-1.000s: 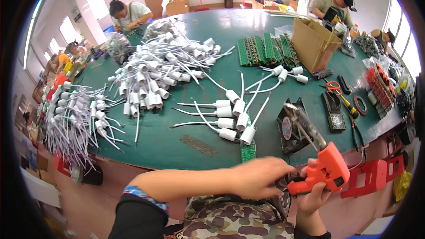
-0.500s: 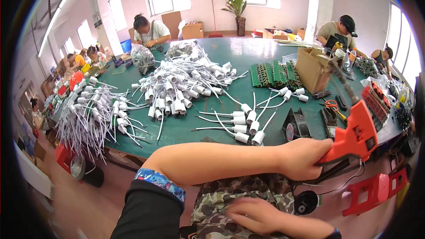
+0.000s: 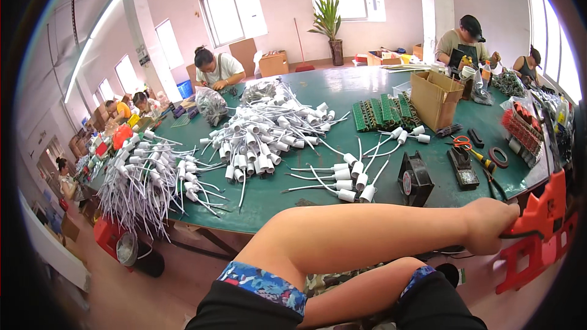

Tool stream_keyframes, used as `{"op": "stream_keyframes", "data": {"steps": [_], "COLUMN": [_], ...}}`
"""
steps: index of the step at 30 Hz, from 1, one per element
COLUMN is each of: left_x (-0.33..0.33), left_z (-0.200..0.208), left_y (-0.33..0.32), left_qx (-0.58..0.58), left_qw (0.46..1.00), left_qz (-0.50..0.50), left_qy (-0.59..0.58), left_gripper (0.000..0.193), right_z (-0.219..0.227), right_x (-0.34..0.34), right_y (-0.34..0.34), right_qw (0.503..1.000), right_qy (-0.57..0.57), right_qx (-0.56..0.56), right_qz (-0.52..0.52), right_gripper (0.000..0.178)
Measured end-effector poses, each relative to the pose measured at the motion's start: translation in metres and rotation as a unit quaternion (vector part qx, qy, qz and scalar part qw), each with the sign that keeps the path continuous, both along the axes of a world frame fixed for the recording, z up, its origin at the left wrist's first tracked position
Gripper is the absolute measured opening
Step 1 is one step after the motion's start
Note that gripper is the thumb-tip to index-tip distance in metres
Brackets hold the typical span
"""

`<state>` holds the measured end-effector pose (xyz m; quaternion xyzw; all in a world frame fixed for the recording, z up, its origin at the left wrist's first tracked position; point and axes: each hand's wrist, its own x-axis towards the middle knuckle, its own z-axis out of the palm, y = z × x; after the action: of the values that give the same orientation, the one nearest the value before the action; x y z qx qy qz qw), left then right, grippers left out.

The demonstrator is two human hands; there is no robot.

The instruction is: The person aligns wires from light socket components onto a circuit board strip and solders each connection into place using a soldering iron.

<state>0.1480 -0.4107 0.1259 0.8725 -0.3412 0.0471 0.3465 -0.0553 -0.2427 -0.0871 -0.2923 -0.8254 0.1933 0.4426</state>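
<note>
Head view looks down over a long green table (image 3: pixel 342 91) in a workshop. Left hand (image 3: pixel 489 226) reaches far across to the right, past the table's near edge, and is closed around the grip of an orange tool (image 3: pixel 547 205) at the right rim of the picture; a dark cord runs under the fingers. The tool sits just above a red stool (image 3: pixel 532 260) that stands on the floor beside the table. Right hand is hidden: only the right forearm (image 3: pixel 367 293) shows, low in the frame under the left arm, so I cannot tell whether that hand holds anything. Both arms wear short dark sleeves with a blue patterned cuff (image 3: pixel 263 284).

On the table, near the left arm, lies a small row of white lamp sockets (image 3: pixel 354 186) with white wires. Just right of them stands a black fan (image 3: pixel 416 180), and further right a black block (image 3: pixel 461 168), scissors with orange handles (image 3: pixel 461 142) and a tape ring (image 3: pixel 498 157). A bigger heap of sockets (image 3: pixel 263 137) fills the middle of the table, and another bunch (image 3: pixel 143 183) hangs over its left edge. Green strips (image 3: pixel 382 113) lie beside a cardboard box (image 3: pixel 434 98). Other people sit at the far and left sides of the table, at work with their own hands. A potted plant (image 3: pixel 330 24) stands by the windows.
</note>
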Motion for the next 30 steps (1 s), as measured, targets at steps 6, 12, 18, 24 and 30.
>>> {"op": "stream_keyframes", "data": {"steps": [6, 12, 18, 24, 30], "left_x": [-0.007, 0.003, 0.011, 0.009, 0.002], "left_z": [0.0, -0.014, -0.02, -0.024, -0.031], "left_y": [-0.011, -0.018, -0.029, -0.018, 0.028], "left_qx": [0.006, -0.004, -0.012, 0.016, -0.046], "left_qw": [0.998, 0.998, 0.998, 0.998, 0.999], "left_qz": [-0.043, -0.042, -0.048, -0.046, 0.004], "left_qy": [0.035, 0.041, 0.027, 0.041, 0.022], "left_gripper": [0.042, 0.042, 0.047, 0.046, 0.043], "right_z": [0.028, 0.052, 0.083, 0.104, 0.117], "right_x": [0.013, 0.021, 0.026, 0.042, 0.064], "right_y": [-0.009, -0.026, -0.05, -0.087, -0.141], "right_qw": [0.997, 0.988, 0.973, 0.953, 0.929], "right_qy": [-0.011, -0.021, -0.032, -0.046, -0.042], "right_qx": [-0.075, -0.148, -0.219, -0.288, -0.362], "right_qz": [0.022, 0.045, 0.07, 0.081, 0.062], "right_gripper": [0.037, 0.037, 0.037, 0.037, 0.037]}}
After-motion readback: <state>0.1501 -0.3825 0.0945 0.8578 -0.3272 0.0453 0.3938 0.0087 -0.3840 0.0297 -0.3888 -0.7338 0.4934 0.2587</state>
